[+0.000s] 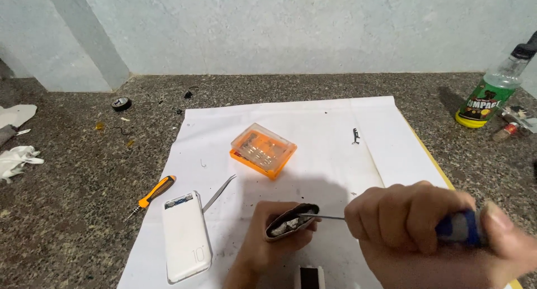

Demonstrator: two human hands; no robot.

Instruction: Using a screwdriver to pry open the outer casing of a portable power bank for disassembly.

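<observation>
The left hand [268, 241] grips a small grey part [291, 222] just above the desk [67, 211]; the right hand [425, 222] is closed around a blue-handled screwdriver [458, 227], its tip inside the part. A slip could jab the left fingers, since they sit right behind the tip.

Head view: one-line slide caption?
Left hand grips a small grey part while right hand works a blue-handled screwdriver into it, over white paper.
</observation>
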